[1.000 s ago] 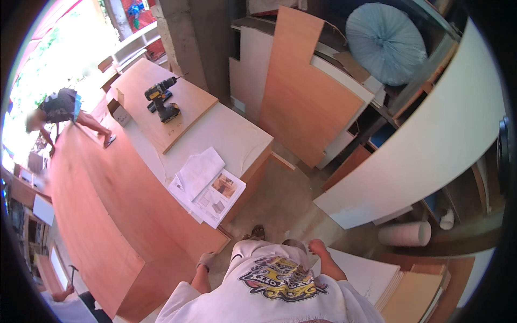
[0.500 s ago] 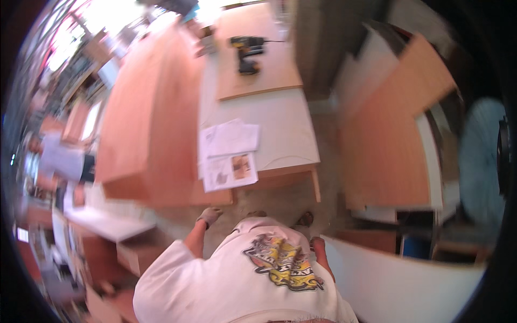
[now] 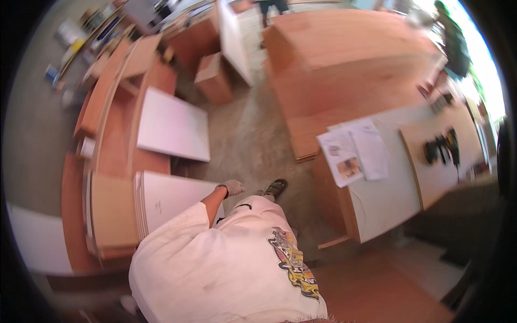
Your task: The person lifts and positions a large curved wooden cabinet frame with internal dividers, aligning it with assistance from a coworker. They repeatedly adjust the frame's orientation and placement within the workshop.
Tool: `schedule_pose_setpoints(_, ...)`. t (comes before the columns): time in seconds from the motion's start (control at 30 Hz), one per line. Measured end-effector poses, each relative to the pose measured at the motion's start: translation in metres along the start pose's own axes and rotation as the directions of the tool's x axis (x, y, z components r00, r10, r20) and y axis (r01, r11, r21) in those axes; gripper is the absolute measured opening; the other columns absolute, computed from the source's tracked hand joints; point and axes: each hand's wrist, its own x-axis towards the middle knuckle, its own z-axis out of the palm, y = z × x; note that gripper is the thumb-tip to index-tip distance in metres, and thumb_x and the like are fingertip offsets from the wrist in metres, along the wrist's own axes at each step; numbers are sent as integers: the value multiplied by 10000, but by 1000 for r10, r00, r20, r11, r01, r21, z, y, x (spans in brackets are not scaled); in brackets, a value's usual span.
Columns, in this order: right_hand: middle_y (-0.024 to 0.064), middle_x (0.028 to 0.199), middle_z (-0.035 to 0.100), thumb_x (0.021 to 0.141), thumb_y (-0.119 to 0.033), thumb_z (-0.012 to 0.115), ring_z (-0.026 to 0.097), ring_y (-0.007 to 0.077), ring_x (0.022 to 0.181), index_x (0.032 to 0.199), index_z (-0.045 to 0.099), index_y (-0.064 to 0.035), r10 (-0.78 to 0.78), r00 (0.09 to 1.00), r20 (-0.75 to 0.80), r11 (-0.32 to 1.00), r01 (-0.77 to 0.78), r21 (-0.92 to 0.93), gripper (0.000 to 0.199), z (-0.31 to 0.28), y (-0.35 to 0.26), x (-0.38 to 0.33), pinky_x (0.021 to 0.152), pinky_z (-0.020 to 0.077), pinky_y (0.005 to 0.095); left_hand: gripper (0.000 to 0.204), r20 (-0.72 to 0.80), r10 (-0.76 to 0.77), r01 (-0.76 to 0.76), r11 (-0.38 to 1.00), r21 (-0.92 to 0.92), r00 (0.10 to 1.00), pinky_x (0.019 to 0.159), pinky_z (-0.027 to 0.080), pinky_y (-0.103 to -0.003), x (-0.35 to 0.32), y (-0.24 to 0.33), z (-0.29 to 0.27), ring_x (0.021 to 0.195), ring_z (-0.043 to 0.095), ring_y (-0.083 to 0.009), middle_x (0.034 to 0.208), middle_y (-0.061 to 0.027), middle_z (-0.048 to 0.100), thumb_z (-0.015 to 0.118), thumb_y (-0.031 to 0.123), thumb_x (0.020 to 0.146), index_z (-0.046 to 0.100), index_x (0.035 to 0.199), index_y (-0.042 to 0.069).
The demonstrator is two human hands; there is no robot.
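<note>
My left hand (image 3: pixel 234 187), in a pale glove, hangs in front of my body. Its fingers look loosely bent and slightly apart, and nothing shows in them. Closest to it is a stack of white panels (image 3: pixel 175 196) on the left. My right hand is out of sight. On the right stands a white-topped workbench (image 3: pixel 390 196) with printed sheets (image 3: pixel 355 153) near its left edge. A black and yellow cordless drill (image 3: pixel 442 146) lies on a wooden board (image 3: pixel 417 177) on that bench.
A large wooden cabinet (image 3: pixel 355 59) stands beyond the bench. Wooden carcasses (image 3: pixel 113 124) line the left, with a white board (image 3: pixel 173 125) against them. A small wooden box (image 3: pixel 214 79) sits on the concrete floor (image 3: pixel 250 140). Another person (image 3: pixel 451 43) is at far right.
My view has swung left, so the bench, drill and papers now appear on the right. Left-side cabinets and panels have come closer into view. My right arm has gone out of sight.
</note>
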Motion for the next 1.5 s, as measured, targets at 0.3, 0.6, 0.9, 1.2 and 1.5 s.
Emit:
schedule_pose_setpoints(0.3, 52, 693, 575, 917, -134, 556, 551, 175, 588, 830, 615, -55, 27, 961, 274, 807, 141, -574, 131, 162, -127, 31, 520, 460, 330, 565, 131, -500, 513, 790, -337, 856, 947, 519, -497, -104, -100, 201, 1047, 708, -377, 1121, -204, 751, 556, 576, 950, 779, 1129, 89)
schedule_pose_setpoints(0.6, 52, 683, 573, 915, -137, 558, 546, 175, 570, 823, 611, -58, -25, 871, 491, 636, 393, -664, 132, 435, -117, 33, 503, 456, 326, 688, 211, -708, 630, 402, -664, 674, 1110, 423, -461, -98, -179, 171, 1260, 622, -346, 1366, -199, 662, 586, 634, 898, 710, 1312, 98)
schedule_pose_setpoints(0.9, 55, 695, 613, 1011, -278, 566, 626, 175, 633, 828, 663, -15, 125, 614, 779, 341, 711, -615, 334, 686, -100, 49, 533, 507, 313, 300, -196, -688, 476, 652, -591, 699, 946, 550, -446, -15, -277, 22, 1134, 700, -335, 1238, -163, 724, 667, 154, 862, 778, 1128, 72)
schedule_pose_setpoints(1.2, 59, 855, 709, 963, -208, 623, 687, 169, 729, 1128, 732, -9, 176, 754, 633, 114, 623, -774, 281, 753, -69, 40, 602, 551, 330, 397, 275, -306, 212, -223, -952, 911, 678, 609, -484, -12, -281, -83, 1026, 713, -343, 1102, -190, 741, 595, 369, 980, 695, 1178, 40)
schedule_pose_setpoints(1.5, 160, 827, 744, 941, -231, 659, 740, 277, 747, 911, 765, 2, 23, 712, 702, -339, 666, -664, 258, 609, -79, 142, 673, 605, 434, 303, 217, -1, 142, 758, -637, 976, 696, 567, -437, -93, -284, 45, 887, 693, -274, 934, -112, 716, 584, 270, 994, 700, 1182, 62)
